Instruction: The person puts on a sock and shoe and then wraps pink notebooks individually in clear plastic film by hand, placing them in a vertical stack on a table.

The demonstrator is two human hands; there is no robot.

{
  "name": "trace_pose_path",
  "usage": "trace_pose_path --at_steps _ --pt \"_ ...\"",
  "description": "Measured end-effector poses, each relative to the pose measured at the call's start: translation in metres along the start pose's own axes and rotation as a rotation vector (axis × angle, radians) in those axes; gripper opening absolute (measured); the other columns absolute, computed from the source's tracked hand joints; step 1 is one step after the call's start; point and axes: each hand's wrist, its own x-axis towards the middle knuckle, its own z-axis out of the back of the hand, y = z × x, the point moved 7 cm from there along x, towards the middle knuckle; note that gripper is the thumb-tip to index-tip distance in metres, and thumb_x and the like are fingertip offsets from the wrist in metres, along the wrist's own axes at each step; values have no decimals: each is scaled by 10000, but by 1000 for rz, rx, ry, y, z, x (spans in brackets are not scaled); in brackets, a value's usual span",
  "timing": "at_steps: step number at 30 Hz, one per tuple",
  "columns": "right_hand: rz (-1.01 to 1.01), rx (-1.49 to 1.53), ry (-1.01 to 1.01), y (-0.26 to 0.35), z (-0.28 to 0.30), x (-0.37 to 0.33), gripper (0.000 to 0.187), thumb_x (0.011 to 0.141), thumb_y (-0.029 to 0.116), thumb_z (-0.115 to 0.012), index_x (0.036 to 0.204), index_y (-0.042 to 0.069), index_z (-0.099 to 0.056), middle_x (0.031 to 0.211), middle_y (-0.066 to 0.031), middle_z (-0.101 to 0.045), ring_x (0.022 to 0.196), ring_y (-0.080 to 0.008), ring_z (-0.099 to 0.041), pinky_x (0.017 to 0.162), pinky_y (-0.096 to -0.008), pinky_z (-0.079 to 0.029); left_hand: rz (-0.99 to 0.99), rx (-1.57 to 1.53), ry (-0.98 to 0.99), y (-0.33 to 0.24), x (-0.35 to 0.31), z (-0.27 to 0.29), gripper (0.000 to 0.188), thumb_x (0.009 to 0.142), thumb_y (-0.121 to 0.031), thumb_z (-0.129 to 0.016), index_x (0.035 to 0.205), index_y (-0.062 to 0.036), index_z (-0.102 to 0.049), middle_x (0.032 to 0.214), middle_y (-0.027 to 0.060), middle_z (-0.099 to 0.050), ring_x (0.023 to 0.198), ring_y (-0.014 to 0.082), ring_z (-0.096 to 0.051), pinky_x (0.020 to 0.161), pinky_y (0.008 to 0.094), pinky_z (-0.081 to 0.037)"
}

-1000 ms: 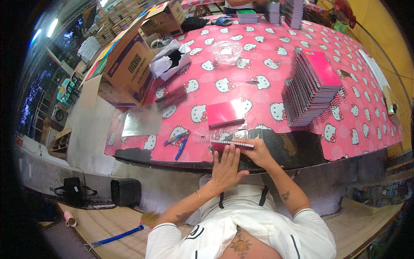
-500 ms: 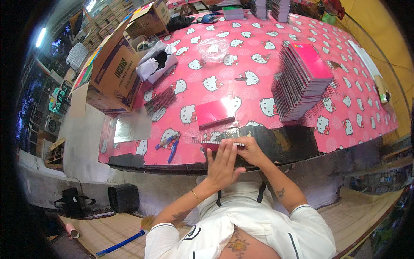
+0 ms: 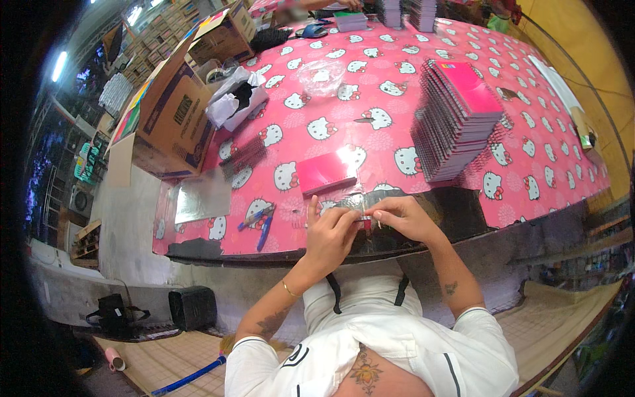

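At the table's near edge both hands meet over a small notebook, of which only bits of the bound edge (image 3: 366,216) show between my fingers. My left hand (image 3: 329,233) lies over it, index finger raised, the other fingers bent and closed on its edge. From the right, my right hand (image 3: 407,218) pinches thumb and fingertips at the end of that edge; what exactly they grip is too small to make out. Just beyond lies a pink pad (image 3: 326,173). Blue-handled pliers (image 3: 264,228) rest left of my left hand.
A tall stack of pink spiral notebooks (image 3: 456,122) stands at right. Loose black wire bindings (image 3: 243,157) and a shiny sheet (image 3: 202,198) lie at left, near a cardboard box (image 3: 173,122). Clear plastic (image 3: 322,78) sits farther back. A co-worker's hand (image 3: 350,4) shows at the far edge.
My left hand has gone from lying flat with fingers stretched to bent, closed fingers. My right hand has shifted slightly right, its fingertips now pinching. A co-worker's hand has appeared at the far edge.
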Motion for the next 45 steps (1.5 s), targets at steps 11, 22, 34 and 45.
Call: trace_pose_path --at_steps 11,22,34,45 --pt "203 -519 -201 24 -8 8 136 793 129 -671 843 12 -622 759 -154 -609 746 -314 -625 670 -379 -493 45 150 188 -12 7 0 301 776 -100 -702 1069 -66 -645 893 90 -627 863 280 -608 774 409 -468" --pt "438 -905 -1151 179 161 -79 613 821 228 -748 1353 34 -514 1340 -186 -549 1251 -316 -519 1050 -441 -402 -551 -56 -562 -101 196 97 257 749 16 -715 993 -62 -682 1011 96 -694 917 267 -626 802 378 -472" --pt "296 -220 -857 105 232 -39 533 811 108 -773 1297 3 -580 1237 -130 -627 1120 -184 -612 973 -310 -479 -554 -201 -218 -97 255 -19 286 768 28 -626 1037 -60 -664 1100 113 -672 1038 310 -624 893 411 -528" --pt "327 -812 -1079 141 199 -56 443 889 267 -696 1278 72 -612 1382 -186 -522 1291 -297 -487 1075 -399 -370 -217 -205 3 -2 173 3 352 850 -68 -668 1201 -77 -641 1179 173 -642 1031 335 -645 866 410 -530"
